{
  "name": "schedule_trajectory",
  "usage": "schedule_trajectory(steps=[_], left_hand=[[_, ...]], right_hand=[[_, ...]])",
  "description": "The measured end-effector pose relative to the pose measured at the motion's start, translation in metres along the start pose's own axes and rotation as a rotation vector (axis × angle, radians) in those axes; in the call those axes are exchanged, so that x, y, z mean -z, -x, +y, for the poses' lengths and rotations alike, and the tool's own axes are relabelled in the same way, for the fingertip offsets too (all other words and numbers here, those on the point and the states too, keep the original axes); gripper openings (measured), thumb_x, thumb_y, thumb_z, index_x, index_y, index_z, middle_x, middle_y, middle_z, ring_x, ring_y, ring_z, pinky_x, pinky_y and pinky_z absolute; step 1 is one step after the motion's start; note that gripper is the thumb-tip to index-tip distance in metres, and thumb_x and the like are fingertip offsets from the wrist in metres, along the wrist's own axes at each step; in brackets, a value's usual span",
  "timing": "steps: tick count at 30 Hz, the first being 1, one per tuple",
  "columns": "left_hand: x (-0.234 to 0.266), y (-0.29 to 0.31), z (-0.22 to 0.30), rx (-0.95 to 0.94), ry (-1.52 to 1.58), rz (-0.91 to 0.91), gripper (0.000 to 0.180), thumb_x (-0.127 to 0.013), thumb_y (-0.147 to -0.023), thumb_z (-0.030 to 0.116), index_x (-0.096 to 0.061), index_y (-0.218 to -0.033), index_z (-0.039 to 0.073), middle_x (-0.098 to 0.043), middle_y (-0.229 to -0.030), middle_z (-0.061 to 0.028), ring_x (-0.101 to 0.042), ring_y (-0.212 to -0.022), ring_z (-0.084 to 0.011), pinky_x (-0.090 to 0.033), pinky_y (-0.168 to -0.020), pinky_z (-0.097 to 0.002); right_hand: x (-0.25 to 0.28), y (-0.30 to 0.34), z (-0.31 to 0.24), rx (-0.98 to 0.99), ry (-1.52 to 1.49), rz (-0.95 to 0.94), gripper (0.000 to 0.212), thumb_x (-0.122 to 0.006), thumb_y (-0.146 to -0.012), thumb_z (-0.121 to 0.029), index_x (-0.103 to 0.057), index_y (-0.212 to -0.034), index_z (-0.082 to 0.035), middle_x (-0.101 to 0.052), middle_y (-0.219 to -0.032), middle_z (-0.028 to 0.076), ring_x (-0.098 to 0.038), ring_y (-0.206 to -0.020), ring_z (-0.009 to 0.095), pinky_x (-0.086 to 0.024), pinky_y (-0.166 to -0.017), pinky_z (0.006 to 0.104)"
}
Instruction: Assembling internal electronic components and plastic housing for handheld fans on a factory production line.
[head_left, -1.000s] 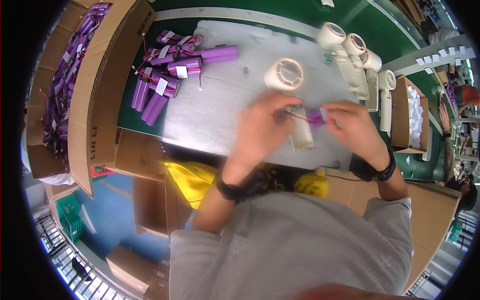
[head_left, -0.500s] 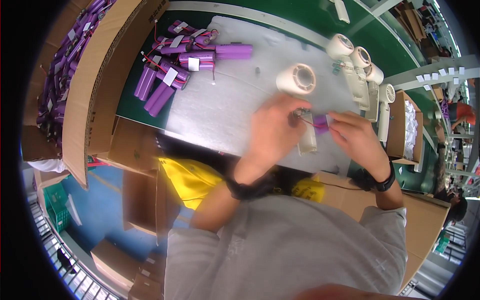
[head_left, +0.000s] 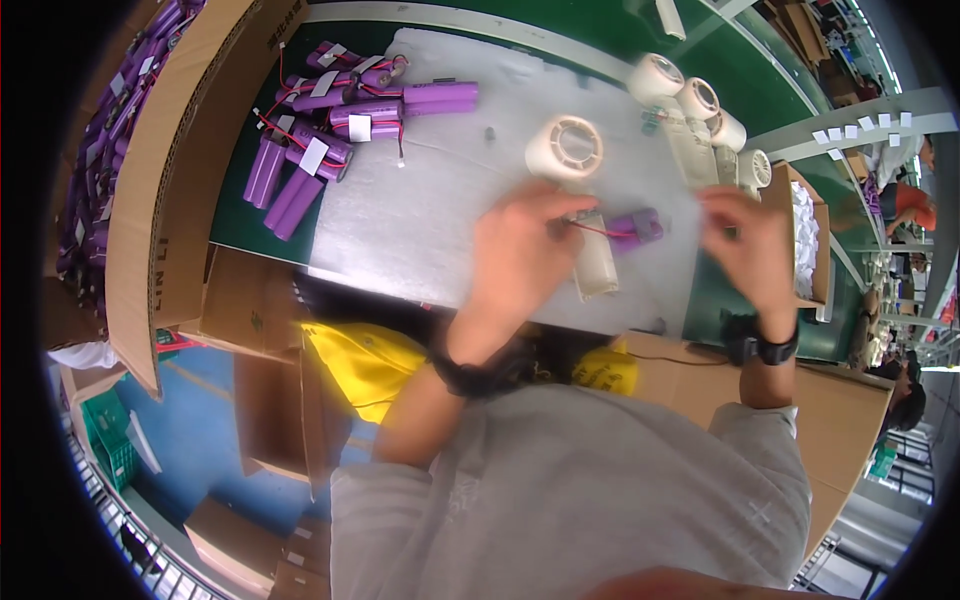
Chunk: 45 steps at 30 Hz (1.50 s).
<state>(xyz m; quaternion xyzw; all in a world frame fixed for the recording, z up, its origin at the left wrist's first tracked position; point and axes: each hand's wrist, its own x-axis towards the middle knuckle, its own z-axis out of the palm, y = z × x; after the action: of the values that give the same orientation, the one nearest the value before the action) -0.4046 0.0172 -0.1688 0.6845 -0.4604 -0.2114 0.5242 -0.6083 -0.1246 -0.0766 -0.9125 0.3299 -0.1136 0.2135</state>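
A cream handheld fan [head_left: 597,265] lies on the pale sheet, its round head [head_left: 565,148] pointing away from me. My left hand [head_left: 522,245] is closed around the upper part of its handle, where small parts and a red wire show at the fingertips. The wire runs to a purple battery pack [head_left: 636,230], which rests on the sheet just right of the handle. My right hand [head_left: 745,245] is apart from the battery, over the right edge of the sheet. Its fingers are curled but smeared by motion, so whether they hold anything is unclear.
Several purple battery packs [head_left: 350,110] with red wires and white labels lie at the left. A large cardboard box [head_left: 180,190] full of them stands beyond. Several cream fans [head_left: 690,140] line the right, near a carton [head_left: 818,250] of white pieces. A metal rail [head_left: 480,45] crosses the back.
My right hand has let go of the battery pack and moved right. The white label seen on that pack earlier no longer shows. My left hand stays at the fan handle.
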Motion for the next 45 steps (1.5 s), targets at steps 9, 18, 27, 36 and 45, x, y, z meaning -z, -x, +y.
schedule_trajectory(steps=[9,18,27,36,45], left_hand=[[0.002,-0.006,0.004,-0.031,0.0,-0.062,0.034,-0.068,-0.071,0.001,-0.076,-0.102,0.013,-0.071,-0.103,-0.0066,-0.062,-0.066,-0.0177,-0.052,-0.064,-0.0273],[0.008,-0.005,-0.003,-0.067,-0.038,-0.07,0.035,-0.069,-0.071,0.0,-0.075,-0.103,0.012,-0.07,-0.098,-0.0076,-0.062,-0.065,-0.0177,-0.052,-0.064,-0.027],[0.01,-0.009,-0.006,-0.131,-0.032,-0.087,0.033,-0.072,-0.072,0.003,-0.075,-0.104,0.012,-0.07,-0.093,-0.0089,-0.063,-0.066,-0.0187,-0.052,-0.064,-0.0285],[0.012,-0.011,-0.005,-0.158,-0.005,-0.124,0.032,-0.074,-0.072,0.004,-0.074,-0.104,0.009,-0.069,-0.087,-0.0113,-0.064,-0.064,-0.0196,-0.053,-0.063,-0.0295],[0.011,-0.01,-0.003,-0.203,-0.016,-0.094,0.031,-0.073,-0.072,0.005,-0.074,-0.103,0.008,-0.068,-0.084,-0.0134,-0.063,-0.06,-0.0219,-0.053,-0.06,-0.0314]], right_hand=[[0.082,0.037,0.054,-0.361,0.386,0.292,0.026,-0.067,-0.086,-0.005,-0.066,-0.112,0.0,-0.07,-0.089,0.012,-0.068,-0.077,0.017,-0.051,-0.067,0.0281],[-0.049,-0.023,-0.002,0.38,-0.159,-0.219,0.048,-0.078,-0.067,-0.001,-0.064,-0.113,-0.002,-0.068,-0.103,0.013,-0.065,-0.099,0.028,-0.052,-0.087,0.0359],[-0.033,-0.019,0.014,-0.191,-0.636,-0.685,0.045,-0.075,-0.08,-0.006,-0.059,-0.122,-0.001,-0.069,-0.099,0.012,-0.068,-0.087,0.022,-0.054,-0.078,0.0334],[-0.025,0.003,-0.02,-0.219,-1.257,-0.746,0.088,-0.079,-0.074,-0.002,-0.029,-0.147,-0.008,-0.058,-0.118,0.011,-0.065,-0.1,0.024,-0.055,-0.085,0.0355],[-0.029,-0.003,-0.015,-0.261,-1.124,-0.749,0.091,-0.081,-0.068,0.004,-0.032,-0.145,-0.007,-0.05,-0.127,0.011,-0.063,-0.104,0.024,-0.053,-0.09,0.0364]])
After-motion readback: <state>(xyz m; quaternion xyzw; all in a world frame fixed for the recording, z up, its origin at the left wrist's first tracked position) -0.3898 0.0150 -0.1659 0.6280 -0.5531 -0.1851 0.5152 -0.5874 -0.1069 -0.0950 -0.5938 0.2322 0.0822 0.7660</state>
